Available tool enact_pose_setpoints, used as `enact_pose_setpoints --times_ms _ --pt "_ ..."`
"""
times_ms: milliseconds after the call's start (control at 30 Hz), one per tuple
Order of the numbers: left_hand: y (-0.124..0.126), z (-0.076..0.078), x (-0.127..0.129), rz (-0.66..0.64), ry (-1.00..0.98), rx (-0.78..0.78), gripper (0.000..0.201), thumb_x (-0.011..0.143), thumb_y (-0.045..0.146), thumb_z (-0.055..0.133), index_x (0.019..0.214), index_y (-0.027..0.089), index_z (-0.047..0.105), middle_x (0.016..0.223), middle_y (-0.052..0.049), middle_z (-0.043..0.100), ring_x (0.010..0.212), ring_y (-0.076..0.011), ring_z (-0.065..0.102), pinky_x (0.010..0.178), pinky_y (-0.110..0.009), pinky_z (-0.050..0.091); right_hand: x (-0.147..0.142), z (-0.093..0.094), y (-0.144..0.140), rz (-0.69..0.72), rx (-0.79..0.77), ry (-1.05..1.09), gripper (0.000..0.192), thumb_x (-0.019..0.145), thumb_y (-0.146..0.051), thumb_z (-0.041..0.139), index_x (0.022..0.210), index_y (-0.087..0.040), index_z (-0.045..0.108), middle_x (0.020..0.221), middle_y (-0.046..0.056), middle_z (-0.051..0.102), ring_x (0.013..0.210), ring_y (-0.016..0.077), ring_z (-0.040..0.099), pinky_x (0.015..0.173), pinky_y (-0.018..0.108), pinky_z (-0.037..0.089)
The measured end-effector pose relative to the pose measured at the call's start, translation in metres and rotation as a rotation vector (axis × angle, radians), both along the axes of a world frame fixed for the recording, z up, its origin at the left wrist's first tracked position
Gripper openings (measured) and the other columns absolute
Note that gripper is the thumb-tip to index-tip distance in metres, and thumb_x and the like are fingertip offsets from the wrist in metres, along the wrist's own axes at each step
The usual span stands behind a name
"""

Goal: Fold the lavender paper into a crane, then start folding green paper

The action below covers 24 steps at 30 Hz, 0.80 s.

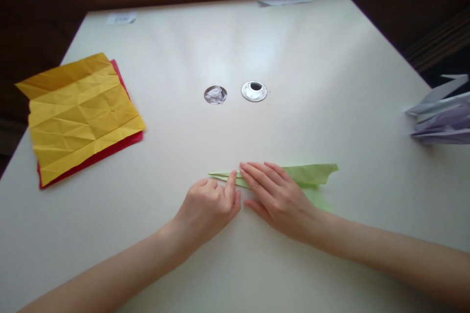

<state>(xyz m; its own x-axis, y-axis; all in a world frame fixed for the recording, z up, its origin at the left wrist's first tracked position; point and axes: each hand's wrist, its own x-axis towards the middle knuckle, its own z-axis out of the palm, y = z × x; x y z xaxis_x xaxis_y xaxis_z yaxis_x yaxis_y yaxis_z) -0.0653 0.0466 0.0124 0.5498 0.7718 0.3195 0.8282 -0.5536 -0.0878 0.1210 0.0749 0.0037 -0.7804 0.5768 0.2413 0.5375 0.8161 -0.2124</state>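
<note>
A narrow folded piece of light green paper [312, 174] lies flat on the white table [235, 264] near me. My right hand [277, 198] rests flat on its middle, fingers stretched out and pressing the paper down. My left hand [209, 205] is loosely curled just to the left, its forefinger tip pressing on the thin pointed left end of the green paper. Part of the paper is hidden under my right hand.
A creased yellow sheet [82, 112] lies on a red sheet [121, 144] at the left. Two round holes sit mid-table: one stuffed with crumpled paper [215, 94], one with a metal ring [254, 91]. Folded pale purple papers [442, 115] lie at the right edge.
</note>
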Motion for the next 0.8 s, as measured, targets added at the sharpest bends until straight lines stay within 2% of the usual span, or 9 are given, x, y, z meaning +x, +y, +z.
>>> enact_pose_setpoints --times_ms 67,133,333,667,800 --pt "-0.001 0.000 0.001 -0.007 0.025 0.019 0.032 0.080 0.023 0.047 0.099 0.003 0.063 0.045 0.000 0.053 0.042 -0.0139 0.049 0.044 -0.028 0.034 0.000 -0.001 -0.005 0.033 -0.048 -0.085 0.069 0.084 -0.051 0.039 0.131 -0.002 0.034 0.137 0.020 0.035 0.129 0.0293 0.028 0.103 0.047 0.028" --pt "-0.002 0.000 0.001 -0.010 0.039 0.036 0.032 0.080 0.023 0.047 0.099 0.003 0.063 0.044 0.000 0.051 0.041 -0.0139 0.048 0.044 -0.028 0.034 0.002 -0.001 -0.006 0.059 -0.097 -0.135 0.083 0.080 -0.062 0.034 0.135 -0.001 0.025 0.142 0.020 0.024 0.133 0.0288 0.018 0.105 0.047 0.024" --pt "-0.005 0.000 -0.001 -0.007 0.066 0.050 0.033 0.080 0.023 0.048 0.102 0.003 0.062 0.041 0.003 0.047 0.039 -0.0127 0.045 0.044 -0.028 0.031 0.022 0.001 0.005 0.062 -0.146 -0.197 0.084 0.080 -0.063 0.033 0.139 -0.006 0.014 0.145 0.015 0.017 0.134 0.0240 0.011 0.108 0.043 0.020" --pt "-0.002 0.001 -0.002 0.002 0.060 0.063 0.030 0.078 0.022 0.051 0.101 0.007 0.063 0.038 0.005 0.041 0.037 -0.0114 0.042 0.043 -0.027 0.030 0.079 -0.006 0.003 -0.121 -0.064 -0.289 0.087 0.079 -0.062 0.036 0.140 -0.009 0.006 0.146 0.014 0.014 0.134 0.0256 0.012 0.107 0.043 0.022" --pt "0.001 0.010 0.003 0.015 0.048 0.013 0.024 0.080 0.020 0.049 0.093 0.010 0.065 0.051 0.000 0.053 0.048 -0.0132 0.050 0.048 -0.028 0.036 0.087 -0.007 0.001 -0.165 -0.051 -0.291 0.086 0.079 -0.061 0.037 0.141 -0.010 0.005 0.146 0.014 0.015 0.134 0.0263 0.013 0.106 0.044 0.024"
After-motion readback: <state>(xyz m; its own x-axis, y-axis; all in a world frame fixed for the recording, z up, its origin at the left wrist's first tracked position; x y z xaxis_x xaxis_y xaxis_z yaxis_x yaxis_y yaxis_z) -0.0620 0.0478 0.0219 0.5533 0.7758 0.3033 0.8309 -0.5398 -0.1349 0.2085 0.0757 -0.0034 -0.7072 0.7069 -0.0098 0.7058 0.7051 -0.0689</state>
